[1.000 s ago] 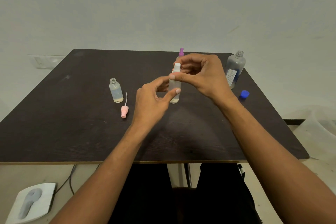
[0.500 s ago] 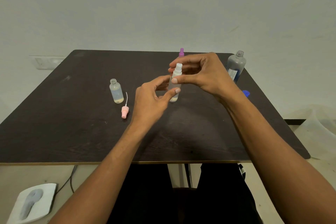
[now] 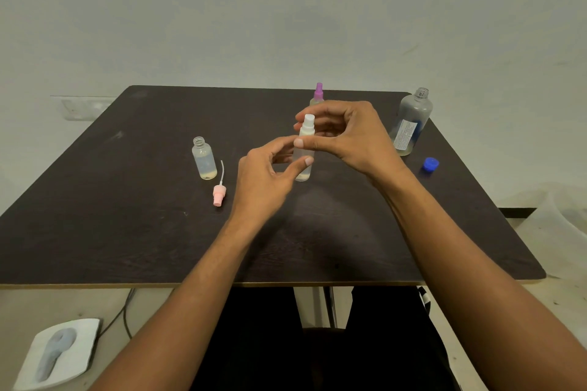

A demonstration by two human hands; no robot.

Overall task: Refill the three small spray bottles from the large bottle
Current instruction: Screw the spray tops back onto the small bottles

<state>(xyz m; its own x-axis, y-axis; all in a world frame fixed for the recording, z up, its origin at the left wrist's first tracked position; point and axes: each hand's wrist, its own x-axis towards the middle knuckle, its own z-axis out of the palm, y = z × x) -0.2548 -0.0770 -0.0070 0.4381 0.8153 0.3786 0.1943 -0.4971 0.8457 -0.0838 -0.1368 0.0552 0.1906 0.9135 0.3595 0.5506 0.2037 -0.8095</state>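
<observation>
Over a dark table (image 3: 127, 247), where the uncapped large bottle (image 3: 411, 124) is standing at the far right, a person's right hand (image 3: 352, 136) is pinching the neck of an upright white-topped spray bottle (image 3: 301, 154) between thumb and curled fingers. The left hand (image 3: 263, 181), half closed, is gripping that bottle's lower body near the table's middle.

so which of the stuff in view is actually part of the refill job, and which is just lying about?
Job: white-topped spray bottle, held by left hand and right hand; open small bottle; pink spray head; purple-topped spray bottle; large bottle; blue cap.
Lying about: white object on the floor; cable; wall plate.
</observation>
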